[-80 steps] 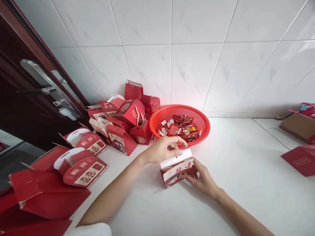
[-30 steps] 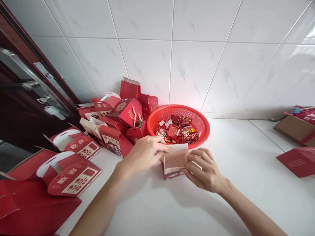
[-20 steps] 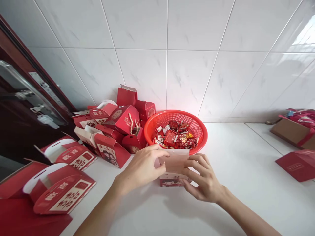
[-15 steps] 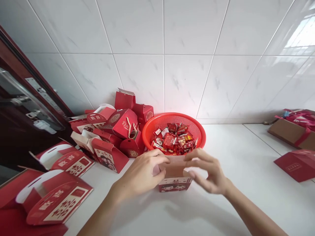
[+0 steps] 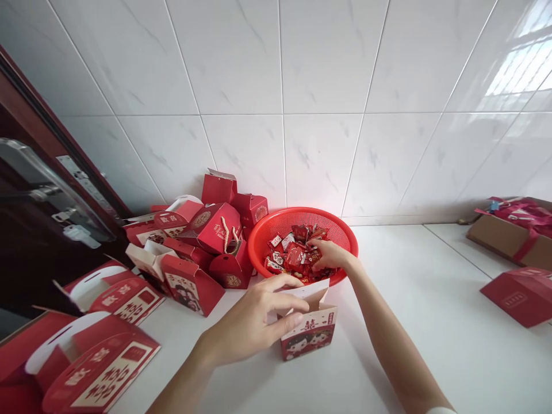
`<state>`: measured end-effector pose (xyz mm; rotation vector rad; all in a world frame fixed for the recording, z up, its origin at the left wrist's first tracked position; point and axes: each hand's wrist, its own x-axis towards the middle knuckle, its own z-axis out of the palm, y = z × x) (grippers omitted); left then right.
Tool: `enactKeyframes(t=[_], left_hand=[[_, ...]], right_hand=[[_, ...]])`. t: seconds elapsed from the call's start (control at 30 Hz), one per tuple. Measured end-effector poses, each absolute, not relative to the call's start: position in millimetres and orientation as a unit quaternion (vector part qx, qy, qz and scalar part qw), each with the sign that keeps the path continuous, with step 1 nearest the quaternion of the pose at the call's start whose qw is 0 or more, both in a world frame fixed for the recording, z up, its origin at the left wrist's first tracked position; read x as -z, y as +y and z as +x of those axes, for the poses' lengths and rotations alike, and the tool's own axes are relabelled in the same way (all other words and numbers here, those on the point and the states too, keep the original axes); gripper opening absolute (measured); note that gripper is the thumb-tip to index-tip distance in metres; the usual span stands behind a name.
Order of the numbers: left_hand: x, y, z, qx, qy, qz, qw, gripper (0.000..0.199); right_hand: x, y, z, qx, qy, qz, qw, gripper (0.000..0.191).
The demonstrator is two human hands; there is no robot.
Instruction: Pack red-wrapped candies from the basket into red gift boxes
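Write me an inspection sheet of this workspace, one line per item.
Surface: white tabletop, no spills seen.
Work items: patterned box upright, top open; red basket behind it, holding wrapped sweets.
Clutter: piled red boxes at left; single red box and cardboard box with pink ribbon at right.
Hands: left at the patterned box's top; right among the sweets, grip unclear.
Cables: nothing seen.
Surroundings: tiled wall behind, bright reflection upper right; dark door with metal handle at left.
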<state>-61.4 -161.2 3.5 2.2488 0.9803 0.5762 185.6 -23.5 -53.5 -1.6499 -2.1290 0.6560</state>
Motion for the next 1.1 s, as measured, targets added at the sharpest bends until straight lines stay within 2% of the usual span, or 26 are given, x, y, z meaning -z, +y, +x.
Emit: enactKeyframes(t=[0.13,0.2,0.27,0.33,0.4,0.5,0.63,0.8,0.83,0.9,0.97,1.0,1.1], left_hand=[[-3.0,-148.7,-68.9,-0.346,0.377,0.798,0.319,0.023],[-1.0,-134.3,-72.5,-0.403,0.395,0.756,0.331,0.025],[3.6,-114.3,-72.1,-0.423,0.420,0.724,0.347,0.029],[11.7,-90.5,-65.4,-0.411,0.436,0.707,0.375,0.034],[22.5,-66.3,-52.2,-0.408,0.438,0.696,0.396,0.043],[37.2,-38.0,-27.7,-0.401,0.447,0.675,0.429,0.052],[44.9,-25.9,-9.9,-0.394,0.384,0.674,0.493,0.047],[48.3,-29.3,-18.7,-0.468,0.397,0.606,0.506,0.041],[49.4,-29.3,-20.8,-0.492,0.406,0.582,0.504,0.041],[51.3,-28.4,-23.3,-0.536,0.418,0.536,0.500,0.040],[52.1,-27.6,-23.5,-0.561,0.417,0.502,0.509,0.039],[52.0,-27.6,-23.1,-0.564,0.413,0.492,0.520,0.039],[51.9,-28.7,-21.6,-0.555,0.398,0.487,0.545,0.039]], right_hand=[[59.0,-19.4,186.8,-0.239,-0.734,-0.584,0.252,0.032],[58.1,-18.8,191.0,-0.233,-0.709,-0.593,0.304,0.022],[56.2,-20.0,193.8,-0.275,-0.668,-0.575,0.384,0.024],[53.5,-23.0,194.1,-0.360,-0.618,-0.518,0.469,0.035],[50.5,-26.9,192.2,-0.434,-0.577,-0.457,0.520,0.044],[46.1,-32.1,189.2,-0.479,-0.559,-0.425,0.526,0.047],[43.5,-34.5,189.5,-0.525,-0.563,-0.394,0.502,0.047],[49.8,-26.4,193.4,-0.479,-0.553,-0.434,0.526,0.037],[52.0,-24.0,193.7,-0.446,-0.565,-0.471,0.510,0.031],[56.3,-20.3,193.1,-0.369,-0.624,-0.541,0.426,0.019],[59.4,-19.2,190.8,-0.318,-0.687,-0.569,0.320,0.019],[60.3,-19.8,189.3,-0.311,-0.707,-0.569,0.283,0.027],[60.7,-24.5,185.3,-0.313,-0.746,-0.568,0.149,0.069]])
